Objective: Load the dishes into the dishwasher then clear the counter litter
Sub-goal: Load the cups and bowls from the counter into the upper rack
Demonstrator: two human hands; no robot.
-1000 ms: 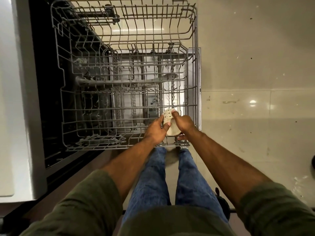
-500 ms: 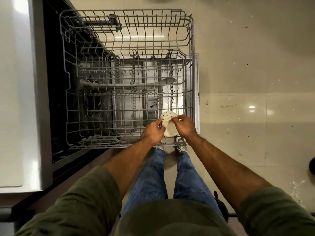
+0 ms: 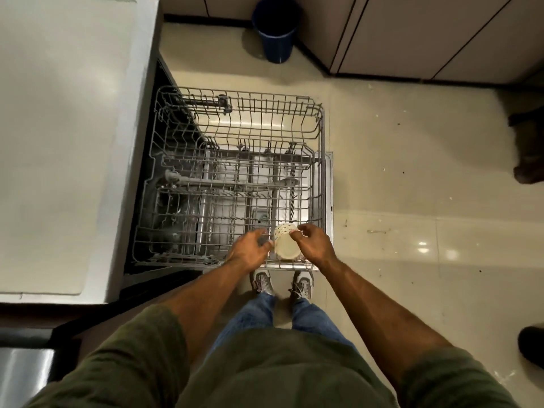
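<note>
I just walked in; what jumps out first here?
The pulled-out wire dishwasher rack fills the middle, with nothing in it but a pale spotted cup at its near right corner. The right hand grips that cup while the left hand touches it. A dark blue bin stands beyond.

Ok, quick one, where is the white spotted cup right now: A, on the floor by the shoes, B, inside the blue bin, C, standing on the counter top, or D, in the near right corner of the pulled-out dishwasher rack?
D: the cup sits at the near right corner of the rack, with the right hand on it.
</note>
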